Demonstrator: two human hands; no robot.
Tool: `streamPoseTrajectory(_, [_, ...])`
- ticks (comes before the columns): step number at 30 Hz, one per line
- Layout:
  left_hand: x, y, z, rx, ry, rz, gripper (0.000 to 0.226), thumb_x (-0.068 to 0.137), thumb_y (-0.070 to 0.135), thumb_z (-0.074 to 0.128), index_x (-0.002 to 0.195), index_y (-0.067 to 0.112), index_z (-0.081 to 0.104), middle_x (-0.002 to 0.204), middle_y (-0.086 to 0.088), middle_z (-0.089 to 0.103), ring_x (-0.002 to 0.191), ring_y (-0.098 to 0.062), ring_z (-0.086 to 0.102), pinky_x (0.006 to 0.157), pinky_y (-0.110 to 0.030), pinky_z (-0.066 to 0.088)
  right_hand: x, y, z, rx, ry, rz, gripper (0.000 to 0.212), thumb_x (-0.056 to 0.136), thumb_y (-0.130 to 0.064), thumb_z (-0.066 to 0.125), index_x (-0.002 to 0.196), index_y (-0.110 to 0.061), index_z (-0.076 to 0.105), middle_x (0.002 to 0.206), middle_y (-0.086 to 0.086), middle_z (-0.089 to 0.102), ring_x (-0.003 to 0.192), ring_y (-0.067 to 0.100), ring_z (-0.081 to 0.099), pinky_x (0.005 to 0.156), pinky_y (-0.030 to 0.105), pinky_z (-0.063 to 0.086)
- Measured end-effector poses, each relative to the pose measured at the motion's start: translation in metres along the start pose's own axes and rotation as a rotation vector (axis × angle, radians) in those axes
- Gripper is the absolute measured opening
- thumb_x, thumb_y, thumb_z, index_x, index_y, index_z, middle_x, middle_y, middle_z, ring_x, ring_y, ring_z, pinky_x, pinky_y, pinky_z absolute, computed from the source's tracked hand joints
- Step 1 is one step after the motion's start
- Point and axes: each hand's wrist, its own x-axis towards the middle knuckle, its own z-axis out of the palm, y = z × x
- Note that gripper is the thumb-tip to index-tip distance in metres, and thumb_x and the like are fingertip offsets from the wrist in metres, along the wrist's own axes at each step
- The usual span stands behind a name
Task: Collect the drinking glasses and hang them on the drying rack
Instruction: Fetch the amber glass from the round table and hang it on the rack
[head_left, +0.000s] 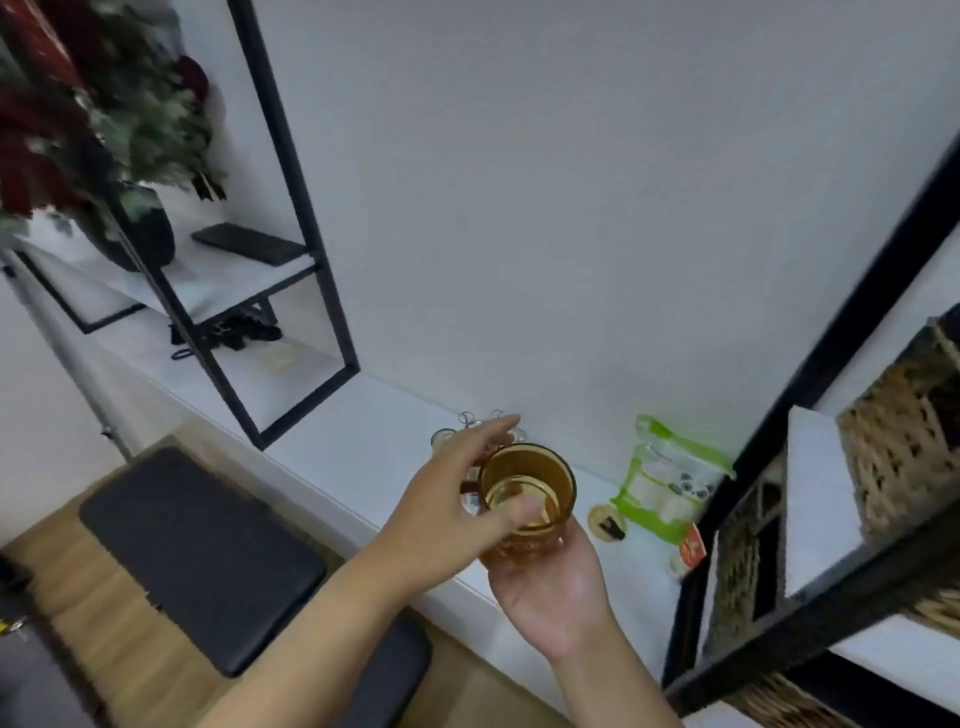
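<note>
White worktop (363, 436) runs along a pale wall, with a wire rack (480, 422) at the back. Above it, the right hand (550, 592) cups an amber glass (527, 499) from below, fingers wrapped round its base; the left hand (457, 514) pinches its rim, other fingers spread. Judged step: carrying it to hang. Next it needs upending onto a prong.

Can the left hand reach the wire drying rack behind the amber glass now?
Probably yes. The left hand already stretches past the amber glass, its fingertips close to the drying rack by the wall. Nothing blocks it, though its thumb rests on the glass rim.
</note>
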Motion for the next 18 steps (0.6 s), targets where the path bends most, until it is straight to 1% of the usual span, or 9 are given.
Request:
streamPoseTrajectory(1, [0.015, -0.017, -0.008, -0.086, -0.004, -0.024, 0.062, 0.085, 0.079, 0.059, 0.142, 0.055, 0.051, 0.136, 0.023, 0.061, 0.127, -0.003, 0.058, 0.100, -0.030, 0.054, 0.016, -0.001, 0.000, 0.018, -0.004, -0.012, 0.048, 0.095, -0.030, 0.063, 0.131, 0.001, 0.068, 0.125, 0.023, 0.065, 0.096, 0.036, 0.062, 0.076, 0.033, 0.057])
streamPoseTrajectory(2, [0.030, -0.035, -0.014, -0.152, 0.008, -0.055, 0.054, 0.092, 0.078, 0.048, 0.139, 0.052, 0.056, 0.132, 0.019, 0.065, 0.124, -0.006, 0.062, 0.099, -0.031, 0.055, 0.031, -0.003, 0.000, 0.046, -0.013, -0.031, 0.047, 0.095, -0.032, 0.061, 0.129, 0.000, 0.068, 0.120, 0.024, 0.065, 0.088, 0.036, 0.061, 0.064, 0.033, 0.059])
streamPoseTrajectory(3, [0.046, -0.054, -0.018, -0.182, 0.024, -0.084, 0.051, 0.097, 0.075, 0.039, 0.134, 0.048, 0.060, 0.127, 0.018, 0.068, 0.121, -0.007, 0.064, 0.098, -0.031, 0.055, 0.046, -0.005, -0.001, 0.076, -0.020, -0.058, 0.049, 0.094, -0.033, 0.062, 0.129, 0.000, 0.067, 0.117, 0.025, 0.066, 0.085, 0.037, 0.061, 0.059, 0.032, 0.060])
streamPoseTrajectory(5, [0.076, -0.097, -0.020, -0.150, 0.036, -0.151, 0.042, 0.105, 0.063, 0.035, 0.125, 0.043, 0.065, 0.117, 0.020, 0.072, 0.112, -0.003, 0.067, 0.094, -0.027, 0.054, 0.070, -0.009, -0.003, 0.106, -0.031, -0.130, 0.055, 0.084, -0.032, 0.072, 0.129, 0.001, 0.068, 0.117, 0.027, 0.068, 0.084, 0.037, 0.064, 0.057, 0.032, 0.062])
streamPoseTrajectory(8, [0.114, -0.171, -0.008, 0.036, 0.014, -0.222, 0.016, 0.107, 0.039, 0.053, 0.118, 0.040, 0.064, 0.117, 0.018, 0.070, 0.106, 0.000, 0.065, 0.088, -0.018, 0.050, 0.101, -0.018, -0.007, 0.109, -0.043, -0.257, 0.062, 0.075, -0.031, 0.079, 0.126, 0.002, 0.070, 0.120, 0.027, 0.069, 0.086, 0.038, 0.066, 0.057, 0.034, 0.063])
streamPoseTrajectory(10, [0.132, -0.216, 0.008, 0.136, -0.038, -0.237, 0.019, 0.104, 0.032, 0.060, 0.123, 0.033, 0.064, 0.123, 0.010, 0.068, 0.112, -0.010, 0.065, 0.090, -0.024, 0.052, 0.120, -0.026, -0.015, 0.094, -0.041, -0.319, 0.057, 0.078, -0.031, 0.077, 0.123, 0.003, 0.071, 0.118, 0.027, 0.071, 0.088, 0.038, 0.068, 0.058, 0.035, 0.063])
streamPoseTrajectory(12, [0.144, -0.250, 0.026, 0.219, -0.088, -0.240, 0.035, 0.101, 0.035, 0.065, 0.134, 0.025, 0.061, 0.131, 0.005, 0.065, 0.119, -0.017, 0.062, 0.095, -0.035, 0.052, 0.139, -0.032, -0.024, 0.089, -0.044, -0.367, 0.049, 0.085, -0.033, 0.069, 0.119, 0.003, 0.075, 0.115, 0.026, 0.073, 0.089, 0.037, 0.069, 0.061, 0.033, 0.063])
streamPoseTrajectory(13, [0.149, -0.263, 0.034, 0.250, -0.100, -0.235, 0.042, 0.098, 0.038, 0.068, 0.137, 0.025, 0.060, 0.133, 0.004, 0.065, 0.119, -0.017, 0.061, 0.095, -0.036, 0.052, 0.148, -0.034, -0.030, 0.085, -0.044, -0.387, 0.049, 0.089, -0.036, 0.064, 0.117, 0.003, 0.076, 0.114, 0.026, 0.074, 0.089, 0.036, 0.068, 0.062, 0.032, 0.062])
streamPoseTrajectory(18, [0.168, -0.307, 0.066, 0.376, -0.125, -0.145, 0.053, 0.081, 0.047, 0.078, 0.128, 0.029, 0.060, 0.123, 0.006, 0.064, 0.113, -0.020, 0.060, 0.082, -0.040, 0.058, 0.188, -0.042, -0.056, 0.113, -0.036, -0.437, 0.050, 0.092, -0.039, 0.060, 0.117, 0.001, 0.075, 0.111, 0.025, 0.073, 0.086, 0.036, 0.069, 0.063, 0.032, 0.062])
